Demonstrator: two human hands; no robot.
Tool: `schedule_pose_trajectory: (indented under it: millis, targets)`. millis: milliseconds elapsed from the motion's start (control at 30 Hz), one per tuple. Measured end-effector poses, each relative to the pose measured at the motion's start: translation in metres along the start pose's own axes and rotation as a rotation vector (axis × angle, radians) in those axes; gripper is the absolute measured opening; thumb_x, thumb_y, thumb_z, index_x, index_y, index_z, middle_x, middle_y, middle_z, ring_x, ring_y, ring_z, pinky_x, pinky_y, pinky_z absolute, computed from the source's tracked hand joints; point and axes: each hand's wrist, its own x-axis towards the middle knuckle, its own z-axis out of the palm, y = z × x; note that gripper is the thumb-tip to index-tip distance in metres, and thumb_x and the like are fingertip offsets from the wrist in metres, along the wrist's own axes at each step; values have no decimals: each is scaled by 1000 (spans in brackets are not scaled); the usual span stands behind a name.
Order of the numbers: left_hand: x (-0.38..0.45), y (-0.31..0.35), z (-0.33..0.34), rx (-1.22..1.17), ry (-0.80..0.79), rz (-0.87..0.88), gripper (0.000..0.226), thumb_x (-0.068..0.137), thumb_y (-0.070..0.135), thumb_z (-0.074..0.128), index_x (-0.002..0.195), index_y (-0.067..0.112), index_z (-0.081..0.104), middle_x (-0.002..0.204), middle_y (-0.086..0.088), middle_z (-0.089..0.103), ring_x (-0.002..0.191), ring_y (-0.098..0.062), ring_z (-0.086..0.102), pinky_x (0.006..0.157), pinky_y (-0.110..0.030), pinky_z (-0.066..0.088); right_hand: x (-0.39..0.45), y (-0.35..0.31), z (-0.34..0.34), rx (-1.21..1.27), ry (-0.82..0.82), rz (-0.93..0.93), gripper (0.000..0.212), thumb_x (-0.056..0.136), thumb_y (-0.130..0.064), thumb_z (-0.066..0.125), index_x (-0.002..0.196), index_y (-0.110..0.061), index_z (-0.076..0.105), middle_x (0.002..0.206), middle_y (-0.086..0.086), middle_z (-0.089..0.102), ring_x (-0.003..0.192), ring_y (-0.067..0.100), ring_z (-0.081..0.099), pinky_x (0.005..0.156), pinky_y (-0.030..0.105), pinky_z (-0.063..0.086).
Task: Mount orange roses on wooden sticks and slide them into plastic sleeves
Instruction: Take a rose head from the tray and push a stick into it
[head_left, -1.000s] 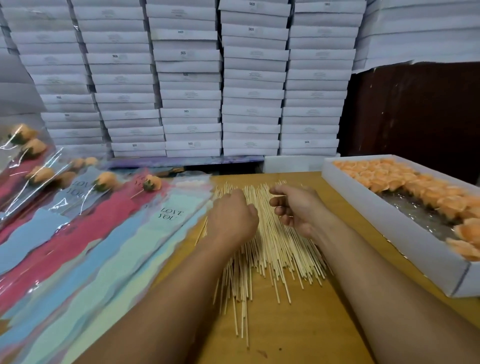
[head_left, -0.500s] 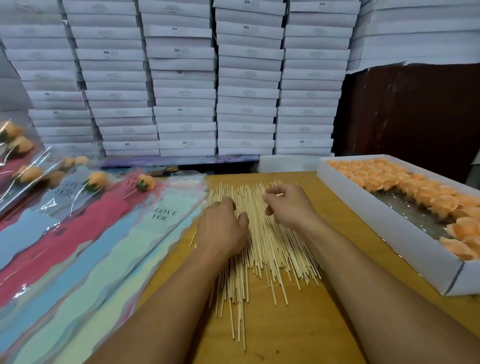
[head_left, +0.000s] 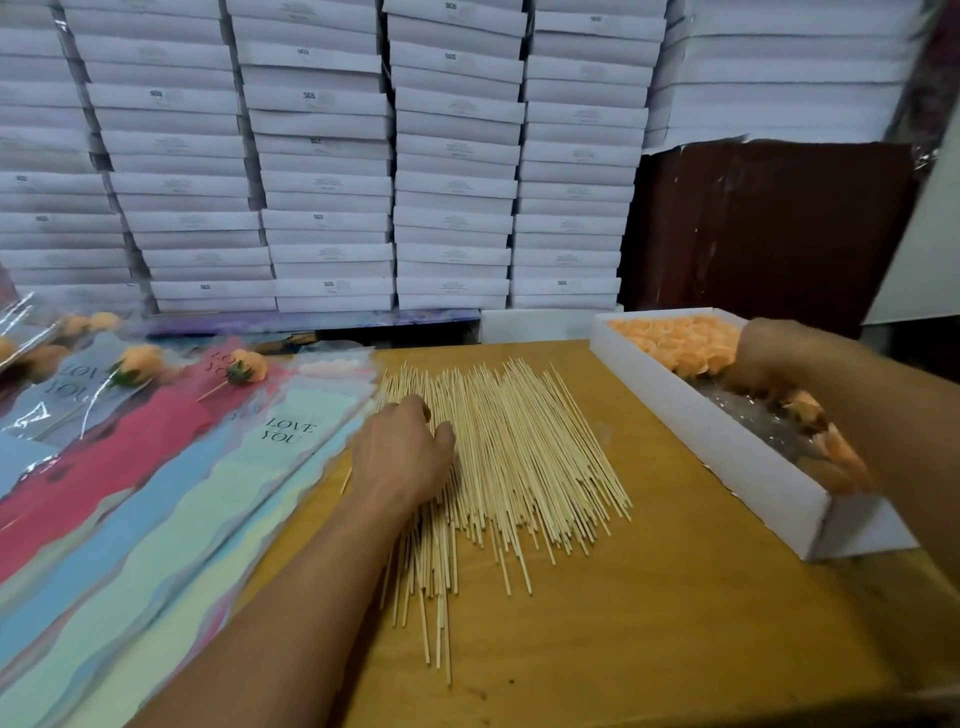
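Right hand (head_left: 763, 358) moved into the rose box (head_left: 727, 441), grip unclear; left hand (head_left: 400, 457) flat on sticks (head_left: 519, 452).

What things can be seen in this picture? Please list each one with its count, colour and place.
wooden sticks: many, pale, spread on the table centre
table: one, yellow-brown wood, foreground
tray: one, white, right side of table
orange roses: many, orange, in the tray
plastic sleeves: many, red, blue, green, fanned on the left
sleeved roses: several, orange, far ends of sleeves on the left
flat boxes: many, white, stacked behind the table
dark panel: one, brown, back right
left hand: resting on the sticks
right hand: blurred, reaching into the tray
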Motion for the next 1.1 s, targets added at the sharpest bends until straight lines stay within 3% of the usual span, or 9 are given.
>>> schedule_pose_trajectory:
  millis: [100, 300, 433, 500, 567, 700, 833, 1000, 1100]
  targets:
    - [-1, 2, -1, -18, -2, -5, 35, 97, 41, 53, 117, 12, 57, 106, -9, 67, 98, -30, 62, 85, -45, 53, -3, 26, 2, -134, -191, 11, 31, 84, -35, 81, 93, -8, 68, 81, 8, 71, 69, 22, 70, 56, 30, 57]
    - [-3, 2, -2, -39, 6, -4, 37, 97, 40, 53, 122, 12, 55, 109, -10, 67, 101, -30, 62, 86, -44, 52, -28, 29, -10, -283, -368, 26, 44, 88, -45, 75, 116, -13, 64, 89, -2, 62, 76, 12, 61, 65, 19, 52]
    - [-3, 0, -2, -29, 3, -2, 36, 98, 41, 52, 119, 12, 56, 109, -9, 67, 99, -29, 62, 86, -44, 53, -40, 27, -20, -355, -440, 37, 35, 96, -31, 68, 125, -13, 62, 125, 2, 63, 84, 12, 61, 73, 17, 53]
    - [-3, 0, -2, -21, -1, -8, 35, 98, 41, 51, 118, 13, 57, 109, -9, 67, 99, -29, 62, 86, -44, 53, -41, 29, -19, -437, -427, 46, 48, 93, -22, 70, 138, -10, 55, 138, 8, 56, 86, 15, 62, 85, 22, 56]
    - [-3, -1, -3, -12, -7, -11, 36, 98, 41, 51, 119, 12, 58, 110, -9, 67, 100, -29, 62, 86, -44, 53, -41, 31, -14, -525, -405, 59, 60, 92, -22, 70, 146, -10, 46, 127, 7, 53, 87, 15, 61, 92, 24, 55]
    - [-3, -2, -4, 3, -15, -5, 34, 98, 40, 50, 117, 12, 58, 108, -8, 67, 99, -28, 62, 86, -44, 53, -35, 41, -3, -588, -342, -2, 52, 93, -23, 70, 141, -14, 54, 93, -4, 55, 75, 10, 61, 71, 17, 56]
    - [-3, -3, -5, -1, -23, -3, 33, 98, 39, 50, 116, 12, 59, 108, -8, 66, 99, -28, 62, 85, -43, 53, -23, 52, 1, -547, -286, -22, 49, 89, -22, 74, 134, -13, 59, 90, -2, 58, 72, 13, 64, 64, 16, 58]
    - [-4, -5, -5, -1, -38, -12, 32, 98, 37, 51, 116, 12, 59, 110, -9, 66, 100, -28, 61, 86, -43, 53, -18, 50, -2, -368, -259, 51, 39, 90, -27, 72, 122, -11, 57, 90, 1, 55, 76, 12, 60, 48, 16, 49]
    - [-2, -7, -4, -1, -38, -18, 29, 97, 35, 52, 113, 12, 60, 108, -8, 66, 98, -28, 61, 85, -43, 53, -17, 41, -10, -266, -213, 44, 36, 97, -33, 63, 121, -6, 59, 91, 2, 58, 78, 12, 58, 52, 18, 46]
